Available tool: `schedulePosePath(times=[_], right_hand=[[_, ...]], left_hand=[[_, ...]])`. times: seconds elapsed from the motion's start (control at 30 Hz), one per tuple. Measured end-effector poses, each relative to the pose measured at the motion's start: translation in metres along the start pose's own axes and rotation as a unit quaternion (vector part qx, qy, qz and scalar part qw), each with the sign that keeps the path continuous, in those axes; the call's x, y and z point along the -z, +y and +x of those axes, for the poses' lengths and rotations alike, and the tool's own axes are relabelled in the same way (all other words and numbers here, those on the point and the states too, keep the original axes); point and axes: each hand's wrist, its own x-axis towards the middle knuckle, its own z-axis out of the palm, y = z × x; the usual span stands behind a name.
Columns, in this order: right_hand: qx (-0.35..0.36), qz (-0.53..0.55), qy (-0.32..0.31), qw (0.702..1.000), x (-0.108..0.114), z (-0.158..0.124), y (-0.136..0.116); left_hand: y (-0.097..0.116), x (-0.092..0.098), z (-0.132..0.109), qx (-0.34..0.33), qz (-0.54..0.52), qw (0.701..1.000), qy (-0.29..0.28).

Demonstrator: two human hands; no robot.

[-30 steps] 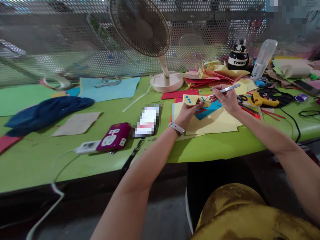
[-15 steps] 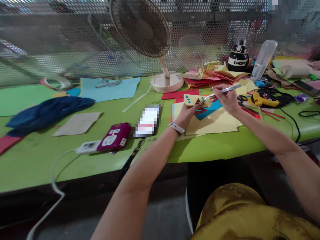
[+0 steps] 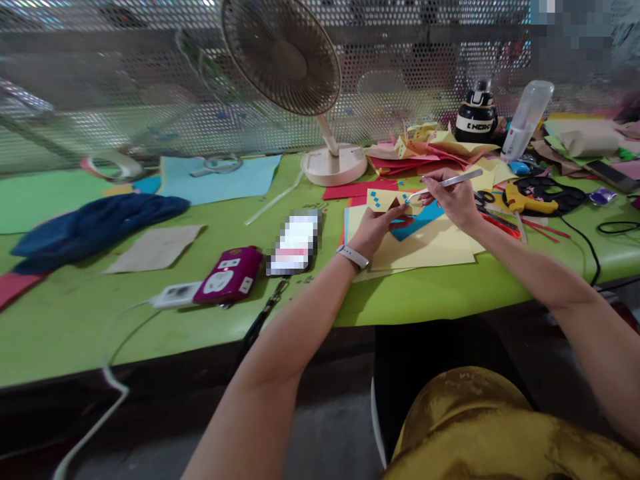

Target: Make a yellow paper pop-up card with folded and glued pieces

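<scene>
My left hand [image 3: 376, 227] grips a small yellow paper piece [image 3: 385, 200] by its lower edge, above a stack of coloured sheets. Several small blue squares [image 3: 375, 199] sit on the piece's face, and a dark triangle shows at its lower middle. Between the fingers and thumb of my right hand [image 3: 453, 199] is a pair of metal tweezers [image 3: 463, 178], tilted down to the left. Their tips touch or nearly touch a blue square at the right of the yellow piece. Under my hands lie pale yellow sheets [image 3: 430, 250] and a blue sheet [image 3: 417, 227].
A white fan [image 3: 333, 165] stands behind the sheets. To my left lie a phone [image 3: 294, 243], a magenta power block [image 3: 230, 275] and dark blue cloth [image 3: 95, 227]. Rightward are a yellow glue gun [image 3: 527, 200], scissors [image 3: 484, 198], a black bottle [image 3: 476, 117] and a clear bottle [image 3: 527, 120].
The tweezers' tips have shifted very slightly down and left on the yellow paper piece. Both hands otherwise keep their places and their hold.
</scene>
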Motion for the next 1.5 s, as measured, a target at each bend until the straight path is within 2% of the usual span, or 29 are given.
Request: schedulePosePath(times=[0.27, 0.6, 0.87, 1.27, 1.5], right_hand=[[0.027, 0.007, 0.004, 1.000, 0.0019, 0.0033, 0.0061], [0.001, 0.001, 0.013, 1.000, -0.0002, 0.0005, 0.0003], [0.009, 0.002, 0.006, 1.000, 0.0004, 0.0009, 0.0024], [-0.001, -0.004, 0.008, 1.000, -0.0007, 0.0002, 0.0002], [0.000, -0.001, 0.003, 1.000, 0.0003, 0.0004, 0.0006]], left_hand=[[-0.0006, 0.0009, -0.0009, -0.004, -0.009, 1.000, -0.004], [-0.0014, 0.0007, -0.0014, -0.015, 0.003, 1.000, -0.010], [0.0018, -0.0004, -0.0049, -0.027, 0.021, 0.999, -0.022], [-0.0016, -0.0004, -0.0019, -0.025, 0.016, 1.000, -0.001], [-0.0018, -0.0003, -0.0006, -0.033, 0.016, 0.999, -0.009]])
